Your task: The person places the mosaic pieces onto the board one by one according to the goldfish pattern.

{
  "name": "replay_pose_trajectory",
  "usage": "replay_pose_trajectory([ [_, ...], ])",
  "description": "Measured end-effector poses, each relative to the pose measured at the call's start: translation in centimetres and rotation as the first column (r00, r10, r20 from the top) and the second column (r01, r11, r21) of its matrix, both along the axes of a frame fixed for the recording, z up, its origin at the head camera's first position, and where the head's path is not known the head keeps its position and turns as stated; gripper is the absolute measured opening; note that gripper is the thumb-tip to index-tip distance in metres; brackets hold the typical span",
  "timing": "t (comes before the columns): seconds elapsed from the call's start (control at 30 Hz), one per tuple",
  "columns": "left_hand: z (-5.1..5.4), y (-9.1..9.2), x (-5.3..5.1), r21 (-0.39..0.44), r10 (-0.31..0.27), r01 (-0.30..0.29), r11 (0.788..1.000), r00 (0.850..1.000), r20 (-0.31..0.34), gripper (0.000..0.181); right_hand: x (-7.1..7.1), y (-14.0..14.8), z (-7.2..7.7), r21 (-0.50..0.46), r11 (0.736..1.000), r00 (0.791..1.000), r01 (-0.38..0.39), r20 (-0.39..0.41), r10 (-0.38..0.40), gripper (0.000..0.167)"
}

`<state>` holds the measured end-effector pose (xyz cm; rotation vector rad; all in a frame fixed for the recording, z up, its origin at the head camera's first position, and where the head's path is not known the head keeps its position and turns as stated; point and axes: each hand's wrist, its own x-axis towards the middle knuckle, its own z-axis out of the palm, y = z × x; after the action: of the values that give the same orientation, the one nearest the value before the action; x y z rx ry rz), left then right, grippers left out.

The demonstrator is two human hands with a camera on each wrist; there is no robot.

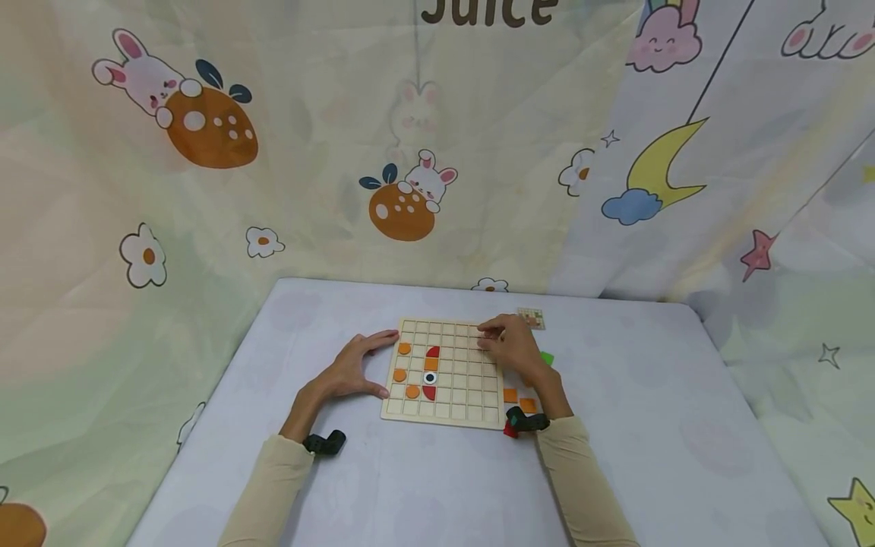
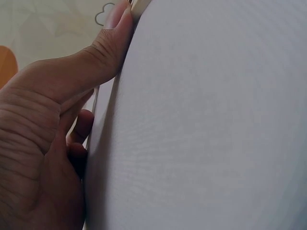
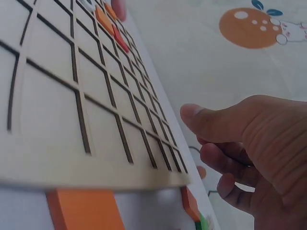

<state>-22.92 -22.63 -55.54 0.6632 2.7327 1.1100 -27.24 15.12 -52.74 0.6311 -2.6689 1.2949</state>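
On white table [image 1: 663,425], a square wooden board [image 1: 472,380]; at its left edge, left hand [image 1: 349,368] spread wide, thumb and pointing finger touching the side; by its far right corner, right hand [image 1: 513,347], with loose, bent fingers and no grip; in the left columns, orange circles [image 1: 399,375] and red pieces [image 1: 429,393]; close to the right edge, orange squares [image 1: 510,396]; past these, a wide stretch of table, lots of room to move.
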Motion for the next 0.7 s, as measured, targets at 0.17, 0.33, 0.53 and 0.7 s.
replay_pose_trajectory([
  [0.17, 0.0, -0.1, 0.0, 0.002, 0.001, -0.001, 1.0, 1.0, 0.009, 0.118, 0.0, 1.6, -0.4, 0.026, 0.998, 0.998, 0.065, 0.006, -0.065, 0.028],
  [0.33, -0.1, -0.2, 0.0, -0.007, 0.002, -0.002, 1.0, 1.0, -0.001, 0.118, 0.1, 2.6, -0.6, 0.039, 0.99, 0.991, 0.132, 0.015, -0.133, 0.032],
  [0.53, -0.1, -0.1, 0.0, -0.001, -0.002, 0.002, 1.0, 1.0, -0.003, 0.117, 0.1, 3.5, -0.9, 0.069, 0.982, 0.984, 0.175, 0.015, -0.176, 0.034],
  [0.7, 0.0, 0.0, 0.0, 0.004, 0.002, -0.002, 1.0, 1.0, -0.001, 0.117, 0.2, 3.9, -1.0, 0.112, 0.976, 0.979, 0.189, 0.053, -0.196, 0.038],
])
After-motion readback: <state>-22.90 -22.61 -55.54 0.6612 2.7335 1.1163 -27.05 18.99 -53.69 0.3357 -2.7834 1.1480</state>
